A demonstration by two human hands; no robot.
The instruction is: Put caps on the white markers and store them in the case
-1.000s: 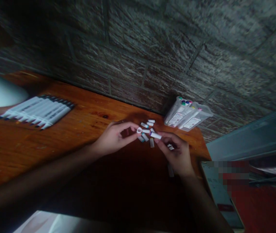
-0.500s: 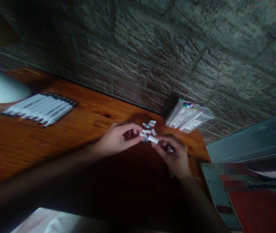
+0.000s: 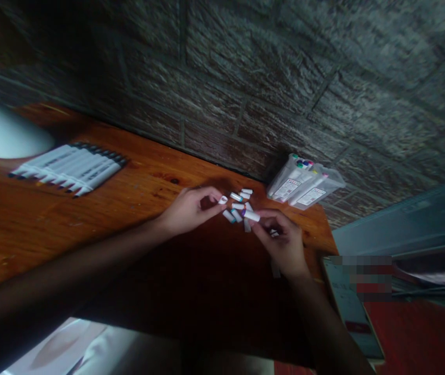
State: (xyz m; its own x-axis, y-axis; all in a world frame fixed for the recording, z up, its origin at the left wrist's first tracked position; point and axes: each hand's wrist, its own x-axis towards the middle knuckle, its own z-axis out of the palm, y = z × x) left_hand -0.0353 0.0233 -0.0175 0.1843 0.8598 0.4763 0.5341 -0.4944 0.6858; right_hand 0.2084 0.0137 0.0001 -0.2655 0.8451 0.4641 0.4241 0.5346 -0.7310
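My left hand [image 3: 191, 211] pinches a small white marker cap [image 3: 223, 200] between thumb and fingertips, its round open end showing. A second white marker cap [image 3: 252, 215], with a purple end, is gripped by the fingers of my right hand [image 3: 285, 242]. Between and behind the hands lie several loose white caps [image 3: 236, 197] with teal, orange or other coloured ends. The two held caps are apart. My right hand partly hides some pale pieces beneath it.
Uncapped white markers [image 3: 70, 165] lie in a row on the wooden table [image 3: 148, 172]. A white rounded object [image 3: 7, 130] stands behind them. Two clear marker cases [image 3: 304, 185] holding a few markers are near the brick wall [image 3: 214, 125]. Boxes and a red surface [image 3: 418, 333] are at right.
My hands have moved apart. The left hand's cap has drawn away to the left from the purple-ended cap, uncovering more of the loose caps. The view has shifted slightly.
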